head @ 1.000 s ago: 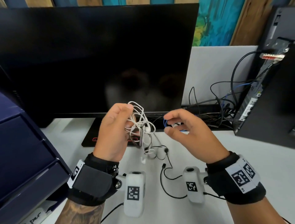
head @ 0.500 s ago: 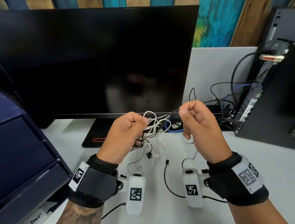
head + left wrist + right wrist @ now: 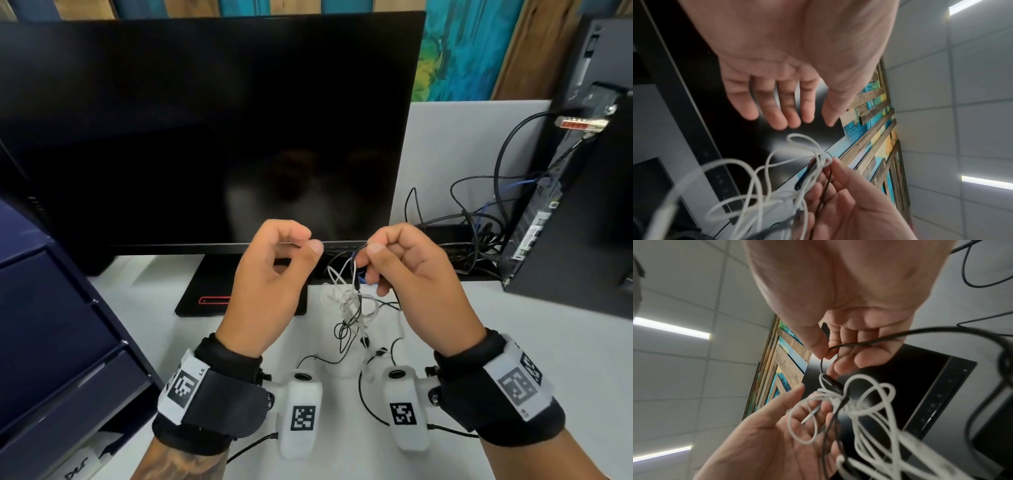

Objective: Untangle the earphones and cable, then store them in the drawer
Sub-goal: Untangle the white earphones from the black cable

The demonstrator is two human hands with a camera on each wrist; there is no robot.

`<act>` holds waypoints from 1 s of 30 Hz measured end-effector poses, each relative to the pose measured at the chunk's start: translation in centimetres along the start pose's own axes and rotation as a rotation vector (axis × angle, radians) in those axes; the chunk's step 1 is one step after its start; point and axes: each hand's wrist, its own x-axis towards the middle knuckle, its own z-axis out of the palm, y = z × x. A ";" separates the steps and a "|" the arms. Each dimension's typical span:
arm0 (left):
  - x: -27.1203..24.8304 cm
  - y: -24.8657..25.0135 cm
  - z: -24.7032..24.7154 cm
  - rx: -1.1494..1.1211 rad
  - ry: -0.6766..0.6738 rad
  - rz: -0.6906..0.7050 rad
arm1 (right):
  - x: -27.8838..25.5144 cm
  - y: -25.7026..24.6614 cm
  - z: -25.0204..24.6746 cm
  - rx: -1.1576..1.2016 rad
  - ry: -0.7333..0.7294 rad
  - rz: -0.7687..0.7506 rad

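A dark monitor (image 3: 205, 130) stood on the white table (image 3: 513, 335), a black computer tower (image 3: 582, 205) at its right.

The letters "LS" stood on the white marker band (image 3: 185, 385) at the left wrist, handwriting resembling "Der" showed on a paper slip (image 3: 80, 469) at the lower left, and the computer tower's sticker (image 3: 532, 236) was too small to read.

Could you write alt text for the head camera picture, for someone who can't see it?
Two hands are raised over a white desk before a dark monitor: the right hand pinches a tangle of white and black cords that dangles from it, while the left hand, fingers curled, holds nothing. A dark blue drawer unit stands at left, a black computer with cables at right.
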 end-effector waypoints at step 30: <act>-0.7 -2.9 -0.2 0.565 -0.497 -0.223 | 0.7 -1.4 -1.5 0.366 0.489 -0.174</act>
